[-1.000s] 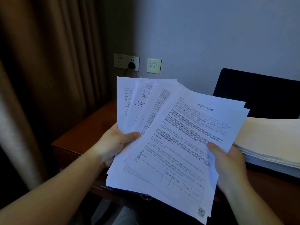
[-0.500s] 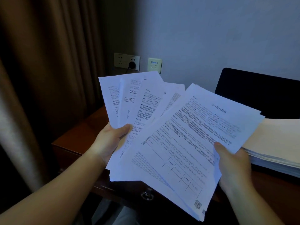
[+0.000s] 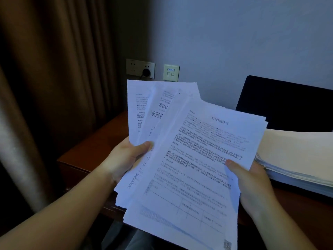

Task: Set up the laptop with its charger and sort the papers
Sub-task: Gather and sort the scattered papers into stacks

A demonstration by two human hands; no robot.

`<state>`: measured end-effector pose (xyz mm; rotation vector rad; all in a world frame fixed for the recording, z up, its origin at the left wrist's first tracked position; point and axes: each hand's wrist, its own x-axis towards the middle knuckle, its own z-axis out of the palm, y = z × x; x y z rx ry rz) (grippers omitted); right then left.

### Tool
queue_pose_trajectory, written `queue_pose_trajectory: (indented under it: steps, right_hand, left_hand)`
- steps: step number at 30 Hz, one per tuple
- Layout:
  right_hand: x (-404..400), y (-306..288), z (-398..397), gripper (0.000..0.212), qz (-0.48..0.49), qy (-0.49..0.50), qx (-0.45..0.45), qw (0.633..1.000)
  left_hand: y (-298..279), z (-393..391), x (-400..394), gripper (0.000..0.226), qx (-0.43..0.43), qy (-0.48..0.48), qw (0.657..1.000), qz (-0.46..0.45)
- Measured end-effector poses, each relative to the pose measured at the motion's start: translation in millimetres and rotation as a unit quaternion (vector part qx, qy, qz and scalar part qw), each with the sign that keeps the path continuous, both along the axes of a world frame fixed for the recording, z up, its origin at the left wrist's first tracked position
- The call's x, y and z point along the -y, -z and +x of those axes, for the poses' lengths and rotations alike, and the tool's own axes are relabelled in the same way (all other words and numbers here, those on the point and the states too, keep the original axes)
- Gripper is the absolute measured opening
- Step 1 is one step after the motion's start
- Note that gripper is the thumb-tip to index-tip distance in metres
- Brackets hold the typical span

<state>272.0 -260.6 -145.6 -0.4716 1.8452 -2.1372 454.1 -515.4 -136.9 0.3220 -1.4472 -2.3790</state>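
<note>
Sorting the papers is the step in hand: the person holds a loose, uneven sheaf of printed sheets up in front of them, above the near edge of the tabletop. The left hand grips the rear sheets at their left side, thumb pressed across the front. The right hand pinches the front sheets at their right edge, thumb on the printed face and fingers behind.

The laptop stands open with a dark screen at the back right, and a thick stack of pages lies in front of it. A black plug sits in the wall socket; whether it belongs to the charger cannot be told.

The next move, as I judge it, calls for squaring the sheets: closing the two bundles together and tapping the edges level, or peeling the front pages off onto a pile. The grip must stay light enough for the sheets to slide, yet firm enough that none slip out below.

Compared with half a second ago, the fan has narrowed: the left bundle has swung closer to upright and tucked further behind the front sheets, and the right hand has drawn its bundle inward toward the left.
</note>
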Motion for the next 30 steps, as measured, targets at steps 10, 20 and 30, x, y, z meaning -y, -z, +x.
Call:
queue_pose_trajectory:
  steps: [10, 20, 30]
  right_hand:
    - [3.1, 0.0, -3.8, 0.024, -0.024, 0.143, -0.014, 0.989]
    - [1.3, -3.9, -1.4, 0.029, -0.081, 0.156, 0.012, 0.984]
    - [-1.0, -7.8, -3.4, 0.029, -0.121, 0.227, -0.016, 0.966]
  left_hand:
    - [-0.6, -4.2, -0.6, 0.035, -0.018, -0.097, 0.992, 0.076]
    - [1.8, -1.2, 1.7, 0.046, -0.016, -0.084, 0.995, 0.059]
    - [2.0, -1.8, 0.8, 0.055, -0.006, -0.079, 0.997, 0.014]
